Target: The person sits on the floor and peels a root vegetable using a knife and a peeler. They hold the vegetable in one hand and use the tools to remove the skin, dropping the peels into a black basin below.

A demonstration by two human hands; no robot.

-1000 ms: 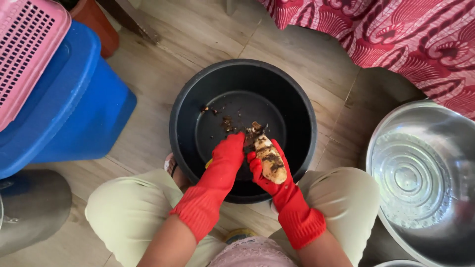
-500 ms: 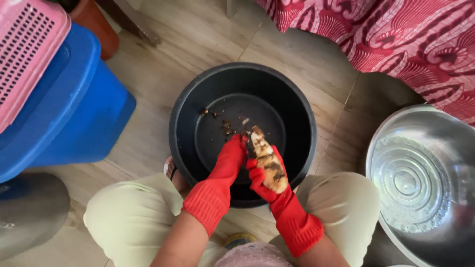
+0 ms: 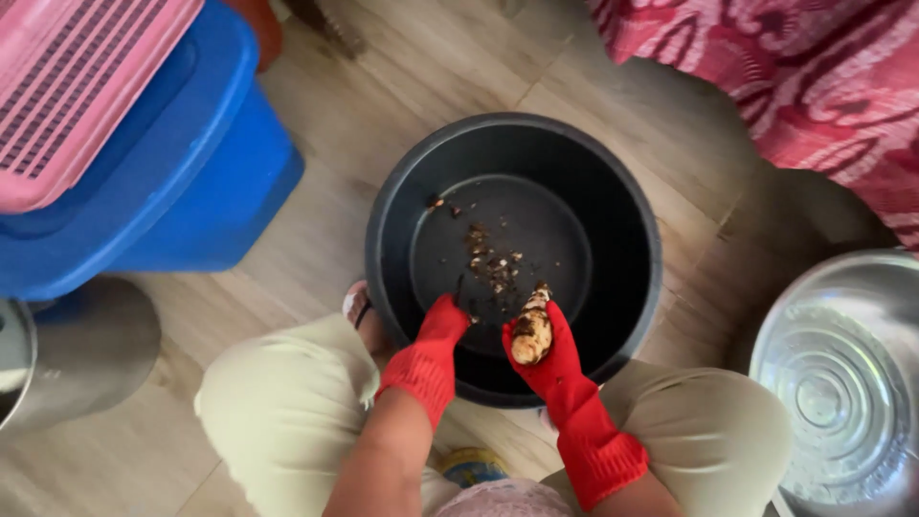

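My right hand (image 3: 565, 378), in a red rubber glove, is shut on a small brown tuber (image 3: 531, 335), partly peeled and pale, held upright over the near side of a black round basin (image 3: 622, 191). My left hand (image 3: 431, 359), also in a red glove, is closed just left of the tuber, a short gap apart from it. A thin dark blade seems to stick out of its fingers. Brown peel scraps (image 3: 490, 263) lie on the basin floor.
My knees in beige trousers (image 3: 287, 402) flank the basin on a wooden floor. A blue tub (image 3: 191, 182) with a pink crate (image 3: 77, 86) on it stands at the left. A steel bowl (image 3: 842, 383) sits right, red patterned cloth (image 3: 795, 77) behind it.
My left hand has come off the tuber and drawn a little to the left. The right hand has turned the tuber more upright. More peel scraps lie in the basin.
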